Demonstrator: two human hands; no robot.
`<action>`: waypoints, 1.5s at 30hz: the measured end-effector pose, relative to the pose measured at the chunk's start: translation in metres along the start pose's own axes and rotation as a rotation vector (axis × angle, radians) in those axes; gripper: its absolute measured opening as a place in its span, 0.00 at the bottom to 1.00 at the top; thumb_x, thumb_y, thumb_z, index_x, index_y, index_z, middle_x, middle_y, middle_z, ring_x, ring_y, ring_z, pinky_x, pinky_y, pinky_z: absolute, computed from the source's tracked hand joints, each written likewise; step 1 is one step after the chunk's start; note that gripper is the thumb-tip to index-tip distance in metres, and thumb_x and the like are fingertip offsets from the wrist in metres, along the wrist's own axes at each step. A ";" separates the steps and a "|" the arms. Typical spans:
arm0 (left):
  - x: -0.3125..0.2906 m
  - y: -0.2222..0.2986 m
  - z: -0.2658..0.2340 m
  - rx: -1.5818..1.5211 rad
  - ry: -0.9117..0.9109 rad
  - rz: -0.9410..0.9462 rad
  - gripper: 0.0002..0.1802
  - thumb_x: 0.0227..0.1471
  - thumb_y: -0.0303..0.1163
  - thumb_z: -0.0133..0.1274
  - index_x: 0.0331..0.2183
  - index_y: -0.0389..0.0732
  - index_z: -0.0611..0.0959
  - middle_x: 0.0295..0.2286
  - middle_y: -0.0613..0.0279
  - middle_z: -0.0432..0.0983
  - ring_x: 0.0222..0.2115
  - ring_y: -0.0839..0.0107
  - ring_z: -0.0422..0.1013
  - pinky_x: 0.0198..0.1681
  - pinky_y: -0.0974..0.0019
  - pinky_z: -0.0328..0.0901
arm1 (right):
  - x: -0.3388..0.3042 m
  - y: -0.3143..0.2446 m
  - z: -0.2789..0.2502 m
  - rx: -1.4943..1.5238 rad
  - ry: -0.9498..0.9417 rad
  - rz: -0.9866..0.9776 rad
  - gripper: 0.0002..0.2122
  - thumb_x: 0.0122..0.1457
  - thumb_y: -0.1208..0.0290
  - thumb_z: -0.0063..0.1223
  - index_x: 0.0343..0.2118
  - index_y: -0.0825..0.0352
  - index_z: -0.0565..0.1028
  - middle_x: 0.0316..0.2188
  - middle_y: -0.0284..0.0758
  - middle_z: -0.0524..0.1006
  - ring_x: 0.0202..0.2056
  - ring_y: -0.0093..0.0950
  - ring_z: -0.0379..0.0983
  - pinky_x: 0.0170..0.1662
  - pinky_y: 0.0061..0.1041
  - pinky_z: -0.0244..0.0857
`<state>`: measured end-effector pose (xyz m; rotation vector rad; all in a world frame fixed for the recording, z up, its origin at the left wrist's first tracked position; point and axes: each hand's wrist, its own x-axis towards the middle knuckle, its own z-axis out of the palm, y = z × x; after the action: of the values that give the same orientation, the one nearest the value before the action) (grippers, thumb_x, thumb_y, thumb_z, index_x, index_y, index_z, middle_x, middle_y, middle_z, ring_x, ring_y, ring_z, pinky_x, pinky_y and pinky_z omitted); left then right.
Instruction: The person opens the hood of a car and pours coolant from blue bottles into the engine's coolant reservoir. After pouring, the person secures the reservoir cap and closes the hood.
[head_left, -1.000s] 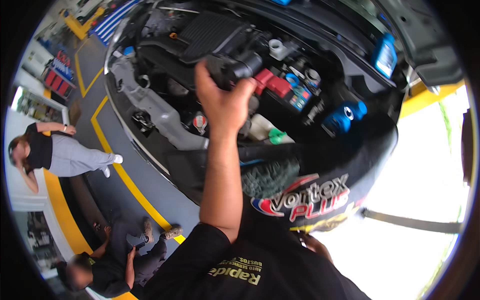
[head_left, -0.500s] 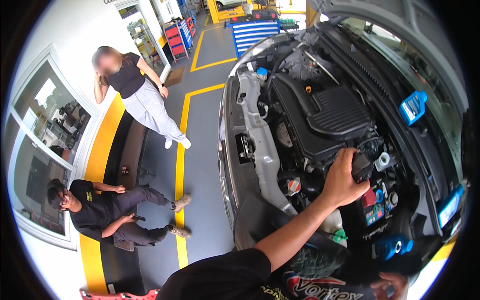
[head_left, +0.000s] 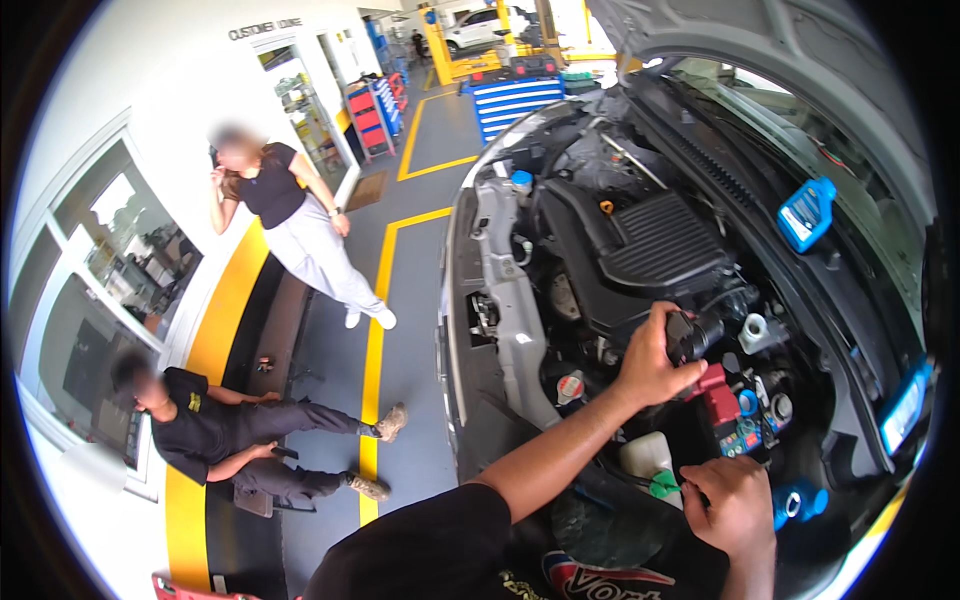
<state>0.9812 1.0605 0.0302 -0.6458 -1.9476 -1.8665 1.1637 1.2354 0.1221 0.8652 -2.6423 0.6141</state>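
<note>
My left hand (head_left: 652, 362) reaches over the open engine bay, its fingers and thumb wrapped round a black rounded part (head_left: 697, 338). Whether that part is loose or fixed I cannot tell. Just below it is a red battery terminal cover (head_left: 718, 397) on the car battery (head_left: 738, 440). My right hand (head_left: 735, 503) is closer to me, with curled fingers beside the green cap (head_left: 664, 484) of a whitish reservoir (head_left: 647, 455). What it holds, if anything, is hidden. The black engine cover (head_left: 665, 245) lies beyond my left hand.
Blue bottles stand at the windscreen base (head_left: 807, 213), the right edge (head_left: 905, 405) and near my right wrist (head_left: 800, 502). An open white reservoir neck (head_left: 754, 332) rises near the firewall. On the left, one person (head_left: 280, 190) stands and another (head_left: 205, 425) sits with a phone.
My left hand has shifted slightly left with the black part, showing more of the red cover. My right hand has risen from the bottom edge into the engine bay, its fingers now curled.
</note>
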 end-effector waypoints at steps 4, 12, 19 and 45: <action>-0.011 -0.005 0.006 -0.043 0.010 -0.002 0.40 0.37 0.38 0.72 0.52 0.37 0.73 0.43 0.51 0.80 0.47 0.58 0.79 0.54 0.56 0.70 | -0.003 -0.013 0.000 0.007 0.022 0.046 0.08 0.48 0.77 0.66 0.33 0.66 0.83 0.27 0.38 0.83 0.29 0.41 0.81 0.36 0.42 0.70; 0.000 -0.005 0.013 0.015 0.008 0.141 0.41 0.38 0.45 0.74 0.51 0.37 0.75 0.40 0.51 0.79 0.42 0.58 0.78 0.50 0.56 0.72 | 0.006 -0.006 0.004 -0.014 -0.126 0.123 0.08 0.54 0.72 0.66 0.37 0.63 0.83 0.24 0.36 0.77 0.29 0.38 0.77 0.36 0.40 0.69; -0.005 -0.023 0.020 -0.303 -0.105 0.121 0.38 0.46 0.31 0.72 0.54 0.32 0.69 0.49 0.42 0.78 0.49 0.59 0.77 0.57 0.54 0.72 | -0.005 0.002 0.026 0.002 -0.363 0.108 0.06 0.57 0.68 0.60 0.32 0.64 0.81 0.24 0.37 0.82 0.32 0.41 0.85 0.39 0.42 0.78; -0.010 -0.025 0.024 0.033 -0.293 0.282 0.49 0.41 0.32 0.81 0.59 0.38 0.70 0.58 0.43 0.73 0.56 0.52 0.74 0.60 0.51 0.70 | 0.019 0.031 -0.154 0.367 0.661 0.365 0.12 0.62 0.74 0.64 0.47 0.72 0.80 0.31 0.34 0.81 0.29 0.21 0.78 0.31 0.18 0.68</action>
<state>0.9771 1.0832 0.0026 -1.1731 -1.9301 -1.6367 1.1520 1.3225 0.2539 0.1810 -2.1020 1.2532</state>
